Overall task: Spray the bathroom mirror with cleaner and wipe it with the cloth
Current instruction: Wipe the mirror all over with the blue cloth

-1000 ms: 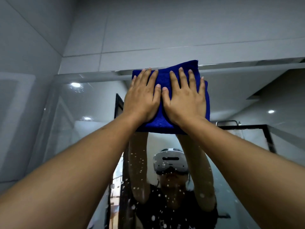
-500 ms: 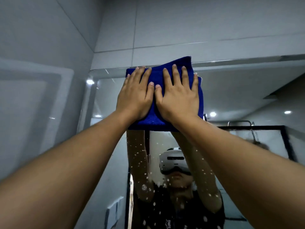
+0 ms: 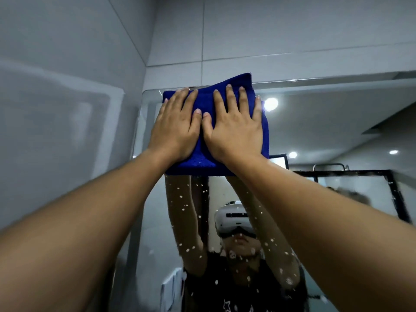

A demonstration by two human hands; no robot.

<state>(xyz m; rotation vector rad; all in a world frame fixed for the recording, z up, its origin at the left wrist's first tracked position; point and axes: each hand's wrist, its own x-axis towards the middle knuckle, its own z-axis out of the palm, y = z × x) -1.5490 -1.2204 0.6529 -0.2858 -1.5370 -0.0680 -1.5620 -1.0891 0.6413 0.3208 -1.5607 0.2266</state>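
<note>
left hand (image 3: pixel 174 129): flat, fingers spread, palm pressing the left half of the cloth, not curled around it.
right hand (image 3: pixel 234 129): also flat and splayed on the right half; thumbs nearly touching in the middle.
cloth (image 3: pixel 203 104): blue, folded, pinned against the mirror at its top left corner, upper edge lapping just past the top rim.
mirror (image 3: pixel 337 122): white droplets (image 3: pixel 184 209) spotted over the glass below the cloth.
reflection: raised arms, white headset (image 3: pixel 234 218), ceiling lights.
wall (image 3: pixel 270 30): grey tiles above and to the left.
</note>
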